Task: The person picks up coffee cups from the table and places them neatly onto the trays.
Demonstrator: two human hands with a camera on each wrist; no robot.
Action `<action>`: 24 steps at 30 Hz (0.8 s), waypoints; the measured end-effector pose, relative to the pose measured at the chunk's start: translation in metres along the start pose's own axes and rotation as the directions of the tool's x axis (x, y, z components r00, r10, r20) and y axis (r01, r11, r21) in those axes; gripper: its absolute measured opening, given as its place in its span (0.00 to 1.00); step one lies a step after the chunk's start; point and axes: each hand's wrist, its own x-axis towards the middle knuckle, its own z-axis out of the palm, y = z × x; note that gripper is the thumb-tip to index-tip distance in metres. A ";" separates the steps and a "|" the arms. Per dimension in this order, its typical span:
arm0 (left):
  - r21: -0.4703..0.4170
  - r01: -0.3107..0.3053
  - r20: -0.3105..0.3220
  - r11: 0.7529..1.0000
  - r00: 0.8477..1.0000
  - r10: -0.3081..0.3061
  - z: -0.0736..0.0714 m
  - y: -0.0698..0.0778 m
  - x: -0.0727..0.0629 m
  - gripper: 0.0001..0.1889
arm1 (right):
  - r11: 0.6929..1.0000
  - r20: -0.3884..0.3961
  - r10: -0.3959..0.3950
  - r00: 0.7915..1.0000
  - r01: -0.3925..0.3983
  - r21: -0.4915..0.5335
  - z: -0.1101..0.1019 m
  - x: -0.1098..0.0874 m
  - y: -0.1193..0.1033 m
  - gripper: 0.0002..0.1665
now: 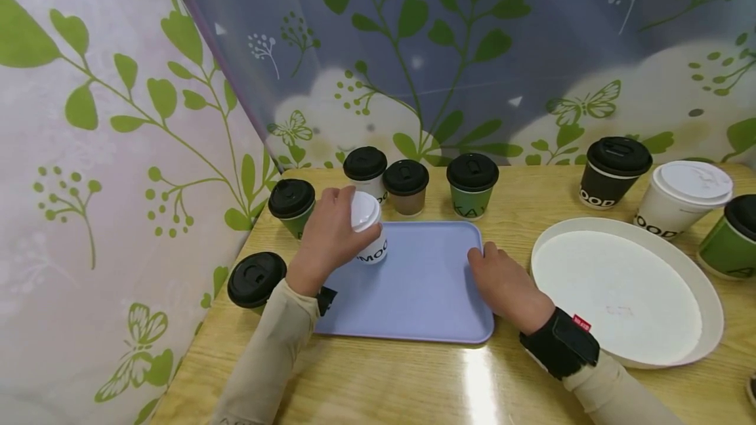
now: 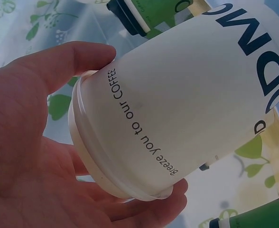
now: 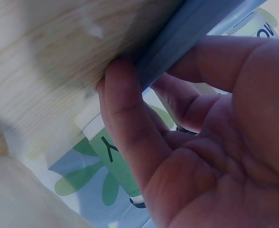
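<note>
As fingers clamp, left hand [image 1: 327, 236] on white cup [image 1: 375, 251], right hand [image 1: 504, 281] on tray [image 1: 413, 287], cup's likely light, crushable: favour its rim [image 2: 91, 154]!

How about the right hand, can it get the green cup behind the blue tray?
Probably yes. The right hand is close, and no other cup stands between it and the green cup. It pinches the edge of the blue tray, though, so it would likely have to let go first.
</note>
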 end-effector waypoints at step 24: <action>-0.006 0.044 -0.008 0.999 0.999 -0.045 0.001 -0.012 0.006 0.43 | 1.000 0.023 0.018 1.000 -0.018 -0.007 0.001 0.002 0.001 0.08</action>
